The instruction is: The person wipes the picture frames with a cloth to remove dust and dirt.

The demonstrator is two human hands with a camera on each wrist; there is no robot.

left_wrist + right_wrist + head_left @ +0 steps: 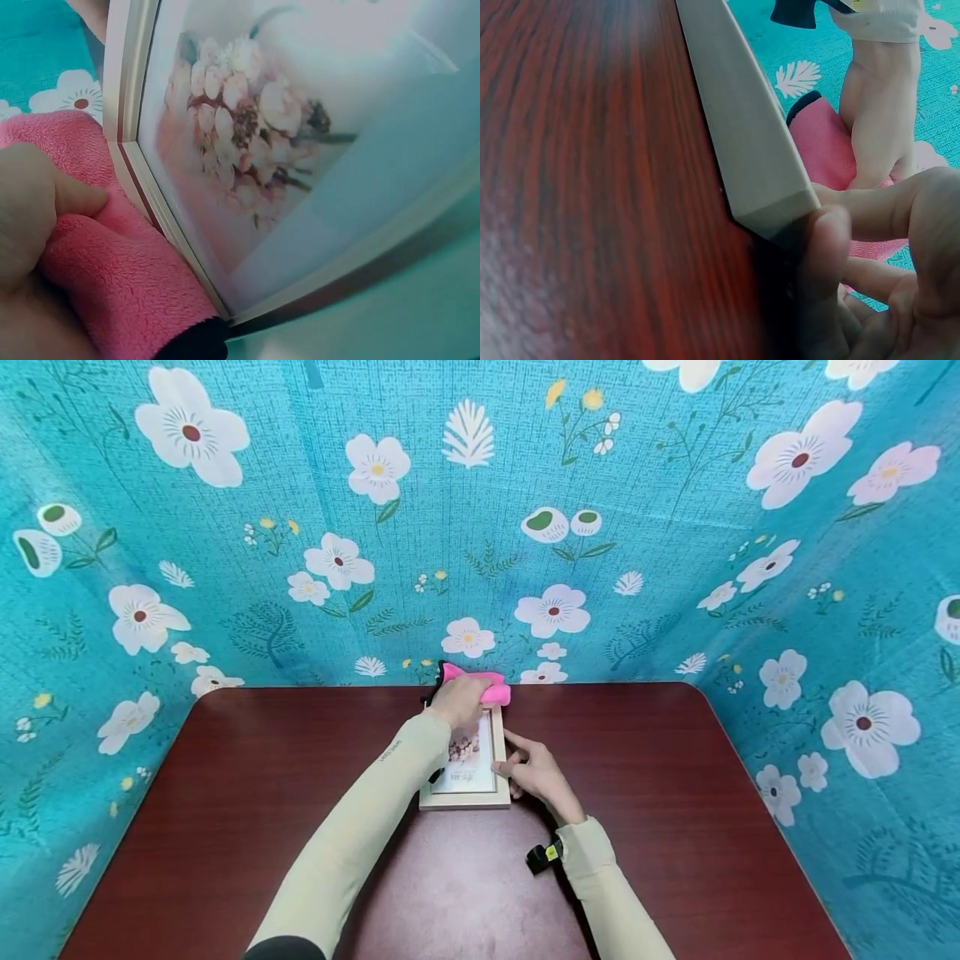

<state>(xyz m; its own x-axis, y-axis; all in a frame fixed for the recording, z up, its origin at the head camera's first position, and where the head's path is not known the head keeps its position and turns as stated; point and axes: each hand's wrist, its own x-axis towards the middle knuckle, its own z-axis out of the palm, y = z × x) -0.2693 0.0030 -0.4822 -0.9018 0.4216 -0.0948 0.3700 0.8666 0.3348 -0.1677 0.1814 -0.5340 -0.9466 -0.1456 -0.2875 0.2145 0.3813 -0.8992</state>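
A light wooden picture frame [467,803] with a print of pale blossoms [240,120] lies on the dark red table. My left hand [457,700] grips a pink fleecy cloth [497,694] with black edging at the frame's far end. In the left wrist view, the cloth is bunched under the thumb and lies against the frame's border [172,225]. On the frame's right side, my right hand [537,774] pinches the edge between thumb and fingers. The right wrist view shows these fingers [829,232] at a corner of the frame.
The reddish-brown wooden table [660,827] extends to both sides of the frame. Close behind its far edge hangs a turquoise flowered cloth [420,560], which also runs along both sides. A small black device [542,857] is strapped at the right wrist.
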